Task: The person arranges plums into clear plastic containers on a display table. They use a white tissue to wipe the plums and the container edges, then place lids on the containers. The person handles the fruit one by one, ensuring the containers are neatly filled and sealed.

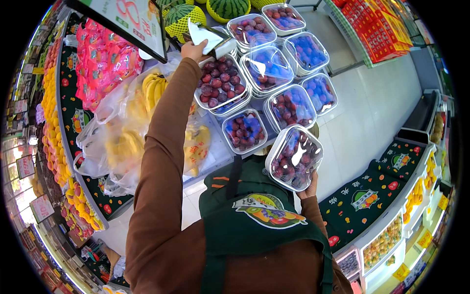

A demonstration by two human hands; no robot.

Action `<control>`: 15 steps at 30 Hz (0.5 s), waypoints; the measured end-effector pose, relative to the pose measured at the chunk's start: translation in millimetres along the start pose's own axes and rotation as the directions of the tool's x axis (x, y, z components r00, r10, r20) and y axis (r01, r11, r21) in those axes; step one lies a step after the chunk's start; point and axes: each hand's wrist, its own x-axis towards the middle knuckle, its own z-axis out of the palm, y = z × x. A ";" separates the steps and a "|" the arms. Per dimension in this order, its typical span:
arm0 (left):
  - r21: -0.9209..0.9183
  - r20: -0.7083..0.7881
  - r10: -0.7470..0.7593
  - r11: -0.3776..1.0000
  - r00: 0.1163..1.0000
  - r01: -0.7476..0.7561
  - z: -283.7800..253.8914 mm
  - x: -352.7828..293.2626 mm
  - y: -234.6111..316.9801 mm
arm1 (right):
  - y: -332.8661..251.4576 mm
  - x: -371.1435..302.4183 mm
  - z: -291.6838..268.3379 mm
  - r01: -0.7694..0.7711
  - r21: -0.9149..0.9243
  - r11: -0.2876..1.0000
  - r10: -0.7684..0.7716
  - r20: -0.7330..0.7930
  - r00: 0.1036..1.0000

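My left hand (195, 51) reaches far forward, its fingers closed on a crumpled white tissue-like sheet (201, 37). Against that sheet sits a dark and silvery block-shaped thing (225, 47) whose kind I cannot make out. Just below lies an uncovered tray of dark red plums (220, 82). Close to my body at the right, my right hand (309, 188) grips the near edge of a lidded clear plastic box of plums (294, 158). The box is tilted, and most of my right fingers are hidden beneath it.
Several lidded plum boxes (268, 69) fill the stand ahead. Bagged bananas (155, 92) lie left of them, beside pink packages (105, 61). A sign board (128, 22) juts in above. Watermelons (227, 9) sit at the back, red cartons (374, 29) at the far right.
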 end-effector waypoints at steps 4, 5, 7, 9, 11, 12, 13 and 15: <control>0.461 -0.121 0.453 0.814 0.883 -0.354 -5.6 -51.0 -0.8 | 8.2 -11.3 3.1 0.024 -0.006 1.000 -0.024 0.011 1.000; 0.398 -0.084 0.559 0.778 0.825 -0.486 -9.5 -81.8 -0.2 | 9.5 -14.0 1.5 0.024 -0.003 1.000 -0.024 0.027 0.999; 0.379 -0.059 0.717 0.659 0.694 -0.649 -19.8 -152.6 -14.3 | 11.0 -15.4 -8.1 0.038 0.029 0.999 -0.037 -0.012 0.999; 0.298 -0.086 0.452 0.862 0.888 -0.410 -28.8 -223.1 -57.1 | 13.1 -13.2 -20.9 0.055 0.043 0.998 -0.052 -0.062 0.997; 0.347 -0.026 0.210 0.919 0.977 -0.188 -51.4 -248.5 -156.9 | 5.0 -13.6 -4.7 -0.007 0.035 0.999 0.006 0.020 1.000; 0.396 0.006 0.036 0.917 0.999 -0.035 -56.8 -254.4 -202.0 | 1.4 -13.1 0.6 -0.029 0.029 0.999 0.027 0.056 0.998; 0.444 0.024 -0.142 0.888 0.990 0.117 -59.6 -259.5 -238.7 | 1.2 -7.6 -7.2 0.006 0.013 1.000 -0.006 -0.038 0.999; 0.428 0.003 -0.419 0.821 0.908 0.377 -55.3 -257.5 -296.0 | -6.3 -6.6 5.1 -0.025 -0.016 1.000 0.025 -0.008 1.000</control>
